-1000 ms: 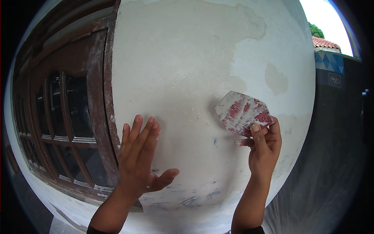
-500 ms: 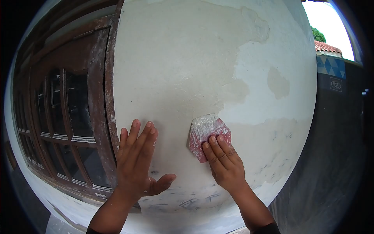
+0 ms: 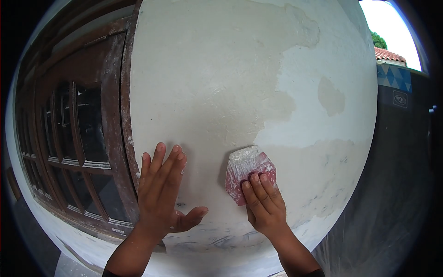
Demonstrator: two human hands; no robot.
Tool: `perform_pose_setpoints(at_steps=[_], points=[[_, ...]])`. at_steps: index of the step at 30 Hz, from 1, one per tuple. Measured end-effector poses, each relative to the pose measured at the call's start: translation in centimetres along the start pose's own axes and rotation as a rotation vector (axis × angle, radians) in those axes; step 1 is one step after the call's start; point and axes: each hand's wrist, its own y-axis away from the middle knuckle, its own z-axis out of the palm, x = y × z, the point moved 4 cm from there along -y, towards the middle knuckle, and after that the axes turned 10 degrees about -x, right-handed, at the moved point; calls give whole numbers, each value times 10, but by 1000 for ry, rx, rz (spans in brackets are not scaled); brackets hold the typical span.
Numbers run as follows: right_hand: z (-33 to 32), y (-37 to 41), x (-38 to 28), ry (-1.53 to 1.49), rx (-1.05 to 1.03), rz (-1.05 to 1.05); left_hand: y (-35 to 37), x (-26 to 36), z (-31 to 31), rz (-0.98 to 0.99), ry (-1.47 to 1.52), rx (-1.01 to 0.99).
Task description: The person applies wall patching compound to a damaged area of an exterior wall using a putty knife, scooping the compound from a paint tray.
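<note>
A red plastic putty spreader (image 3: 234, 181), smeared with white putty, is gripped by my right hand (image 3: 266, 203), fingers laid over its face. Its putty-coated upper edge is close to the wall (image 3: 198, 60); whether it touches cannot be made out. The wall carries beige patches over white, with wet-looking streaks above the spreader. My left hand (image 3: 161, 189) is open beside the window frame, fingers stretched upward and thumb pointing right. It appears flat against the wall, with white specks on its fingers.
A brown wooden window (image 3: 78, 120) with dark glass panes borders the wall on the left, its frame (image 3: 127, 92) spotted white. To the right stands a dark panel (image 3: 401, 161) with a blue triangle-patterned band (image 3: 394, 77). A red tiled roof (image 3: 388, 56) shows beyond.
My right hand and the putty spreader have moved a little down along the wall. The left hand has stayed nearly in place. The view has shifted slightly.
</note>
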Motion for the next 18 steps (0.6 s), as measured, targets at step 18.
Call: perform_pose_setpoints(at_steps=[18], points=[[3,-33,14,-46,12,29,-7,3,6,-2,20,6]])
